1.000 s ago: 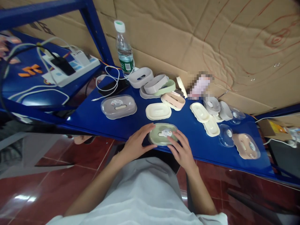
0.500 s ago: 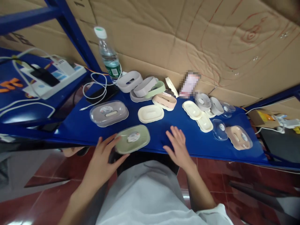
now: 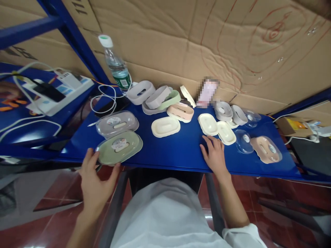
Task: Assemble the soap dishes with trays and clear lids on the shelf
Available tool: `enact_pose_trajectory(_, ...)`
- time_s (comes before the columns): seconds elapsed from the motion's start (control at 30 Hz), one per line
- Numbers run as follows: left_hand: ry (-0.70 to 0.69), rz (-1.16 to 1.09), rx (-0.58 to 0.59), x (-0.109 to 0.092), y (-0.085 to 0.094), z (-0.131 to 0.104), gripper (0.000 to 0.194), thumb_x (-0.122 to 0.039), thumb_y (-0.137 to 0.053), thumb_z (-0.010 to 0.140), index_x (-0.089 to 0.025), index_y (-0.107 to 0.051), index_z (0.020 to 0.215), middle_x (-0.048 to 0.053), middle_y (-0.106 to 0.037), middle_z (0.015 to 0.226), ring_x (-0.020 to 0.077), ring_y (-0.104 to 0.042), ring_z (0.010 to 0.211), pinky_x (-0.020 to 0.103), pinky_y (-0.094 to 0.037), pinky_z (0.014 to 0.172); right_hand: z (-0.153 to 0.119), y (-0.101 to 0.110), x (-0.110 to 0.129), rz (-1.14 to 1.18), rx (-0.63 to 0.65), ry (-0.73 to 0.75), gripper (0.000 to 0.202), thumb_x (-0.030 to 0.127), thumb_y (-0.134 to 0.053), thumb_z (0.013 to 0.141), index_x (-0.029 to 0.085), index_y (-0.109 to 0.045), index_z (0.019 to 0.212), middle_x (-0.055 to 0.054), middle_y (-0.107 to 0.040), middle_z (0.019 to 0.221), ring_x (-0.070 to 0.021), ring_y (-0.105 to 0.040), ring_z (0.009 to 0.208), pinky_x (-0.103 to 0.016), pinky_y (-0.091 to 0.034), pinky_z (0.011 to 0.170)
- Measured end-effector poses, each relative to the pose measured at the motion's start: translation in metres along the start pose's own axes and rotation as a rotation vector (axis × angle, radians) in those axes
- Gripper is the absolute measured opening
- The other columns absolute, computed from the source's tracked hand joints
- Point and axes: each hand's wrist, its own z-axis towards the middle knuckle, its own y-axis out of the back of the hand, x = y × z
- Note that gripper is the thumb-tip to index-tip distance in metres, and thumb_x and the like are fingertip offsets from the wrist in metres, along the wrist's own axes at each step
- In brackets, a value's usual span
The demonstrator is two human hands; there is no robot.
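Head view: green box (image 3: 119, 148) is sitting lower left on the counter (image 3: 165, 155). Left hand (image 3: 95, 189) is bracketing its near-left edge, thumb and fingers apart; right hand (image 3: 215, 158) is resting loosely open. Looking light, stiff, slick-lidded; favouring a rim grip.

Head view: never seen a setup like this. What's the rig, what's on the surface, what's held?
There is no robot: these are a person's own bare hands. The only camera is worn on the head, looking forward and down.

On the blue table are a green container and a grey container side by side on the left, a cream tray near the middle, a peach container at the right, and a water bottle at the back.

The left hand touches the green container's near left edge; how firmly, I can't tell. The right hand is empty, over the table.
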Motion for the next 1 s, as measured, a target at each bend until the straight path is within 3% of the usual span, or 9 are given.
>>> enact_pose_trajectory(0.07, -0.059, 0.109, -0.128, -0.013, -0.007, -0.003, 0.084, -0.027, -0.084, 0.090, -0.033, -0.043, 0.164, 0.009, -0.038, 0.175, 0.0442, -0.045, 0.156, 0.075, -0.043, 0.125, 0.002, 0.004, -0.001, -0.003, -0.029, 0.002, 0.048, 0.044, -0.048, 0.113, 0.018, -0.060, 0.152, -0.020, -0.058, 0.156, -0.0359, -0.053, 0.145, -0.056, -0.042, 0.120)
enact_pose_trajectory(0.13, -0.250, 0.113, -0.193, -0.033, -0.017, 0.001, 0.080, -0.016, -0.086, 0.085, -0.034, -0.052, 0.155, 0.008, -0.046, 0.168, 0.0382, -0.055, 0.149, 0.067, -0.052, 0.121, 0.010, 0.005, -0.003, -0.016, -0.034, 0.005, 0.054, 0.045, -0.048, 0.112, 0.018, -0.053, 0.158, -0.020, -0.050, 0.166, -0.0383, -0.044, 0.154, -0.059, -0.038, 0.124)
enact_pose_trajectory(0.23, -0.362, -0.023, 0.038, -0.066, -0.041, 0.020, 0.072, -0.009, -0.074, 0.093, -0.031, -0.048, 0.157, 0.011, -0.064, 0.149, 0.0306, -0.065, 0.138, 0.052, -0.062, 0.111, 0.024, 0.002, -0.004, -0.029, 0.031, 0.035, 0.059, 0.047, -0.045, 0.113, 0.015, -0.047, 0.163, -0.021, -0.057, 0.160, -0.0385, -0.047, 0.153, -0.064, -0.032, 0.126)
enact_pose_trajectory(0.33, -0.374, 0.031, 0.333, -0.093, -0.069, 0.047, 0.067, -0.024, -0.064, 0.105, -0.023, -0.038, 0.166, 0.017, -0.054, 0.163, 0.0358, -0.054, 0.151, 0.057, -0.052, 0.121, 0.029, 0.000, 0.002, -0.008, 0.109, 0.042, 0.051, 0.048, -0.045, 0.114, 0.017, -0.058, 0.152, -0.019, -0.072, 0.139, -0.0351, -0.064, 0.131, -0.059, -0.039, 0.121)
enact_pose_trajectory(0.4, -0.375, 0.105, 0.448, -0.103, -0.085, 0.060, 0.066, -0.030, -0.057, 0.108, -0.020, -0.034, 0.169, 0.018, -0.044, 0.172, 0.0379, -0.046, 0.158, 0.058, -0.046, 0.126, 0.030, 0.003, 0.006, -0.001, 0.098, 0.026, 0.045, 0.049, -0.047, 0.113, 0.019, -0.066, 0.139, -0.016, -0.076, 0.127, -0.0333, -0.069, 0.119, -0.055, -0.043, 0.116)
enact_pose_trajectory(0.53, -0.361, 0.148, 0.518, -0.107, -0.099, 0.064, 0.057, -0.029, -0.049, 0.110, -0.018, -0.043, 0.166, 0.017, -0.057, 0.162, 0.0360, -0.052, 0.154, 0.057, -0.046, 0.126, 0.044, 0.015, 0.009, -0.015, 0.014, 0.090, 0.044, 0.045, -0.048, 0.113, 0.017, -0.064, 0.143, -0.018, -0.072, 0.138, -0.0350, -0.064, 0.128, -0.054, -0.043, 0.115)
enact_pose_trajectory(0.73, -0.319, 0.094, 0.423, -0.094, -0.085, 0.042, 0.052, -0.034, -0.056, 0.109, -0.021, -0.052, 0.159, 0.017, -0.065, 0.150, 0.0382, -0.057, 0.148, 0.056, -0.055, 0.119, 0.105, 0.003, 0.025, 0.061, 0.050, 0.236, 0.051, 0.039, -0.045, 0.113, 0.017, -0.054, 0.159, -0.017, -0.061, 0.158, -0.0335, -0.053, 0.147, -0.052, -0.039, 0.122)
enact_pose_trajectory(0.87, -0.290, 0.067, 0.410, -0.090, -0.076, 0.029, 0.062, -0.033, -0.057, 0.108, -0.024, -0.041, 0.168, 0.017, -0.058, 0.159, 0.0383, -0.052, 0.153, 0.057, -0.054, 0.120, 0.135, -0.009, 0.037, 0.104, 0.131, 0.282, 0.040, 0.034, -0.051, 0.112, 0.017, -0.067, 0.145, -0.015, -0.074, 0.139, -0.0318, -0.062, 0.135, -0.052, -0.037, 0.123)
enact_pose_trajectory(1.0, -0.281, 0.069, 0.424, -0.089, -0.077, 0.029, 0.067, -0.033, -0.057, 0.108, -0.023, -0.034, 0.171, 0.020, -0.046, 0.170, 0.0407, -0.047, 0.157, 0.059, -0.053, 0.120, 0.118, 0.006, 0.031, 0.179, 0.054, 0.269, 0.033, 0.042, -0.055, 0.111, 0.020, -0.076, 0.126, -0.011, -0.079, 0.118, -0.0296, -0.068, 0.118, -0.050, -0.040, 0.118)
